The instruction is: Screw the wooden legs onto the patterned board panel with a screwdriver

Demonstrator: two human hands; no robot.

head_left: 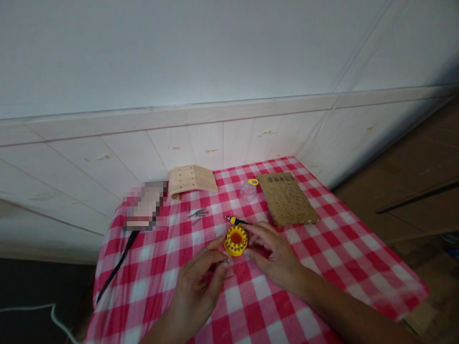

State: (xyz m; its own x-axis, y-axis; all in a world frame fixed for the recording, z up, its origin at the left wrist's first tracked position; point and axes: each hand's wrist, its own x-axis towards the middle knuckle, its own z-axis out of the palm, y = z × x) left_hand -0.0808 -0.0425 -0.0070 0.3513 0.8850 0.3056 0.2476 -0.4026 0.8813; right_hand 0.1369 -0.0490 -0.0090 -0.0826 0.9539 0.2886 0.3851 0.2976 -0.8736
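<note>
Between left hand and right hand, a yellow ring; right grips it; left pinches metal.

Checked tablecloth, curved wood, metal pieces, brown board

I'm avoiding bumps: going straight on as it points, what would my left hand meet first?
Likely the yellow round holder, just ahead of your left hand; with depth unclear, they may already touch.
</note>
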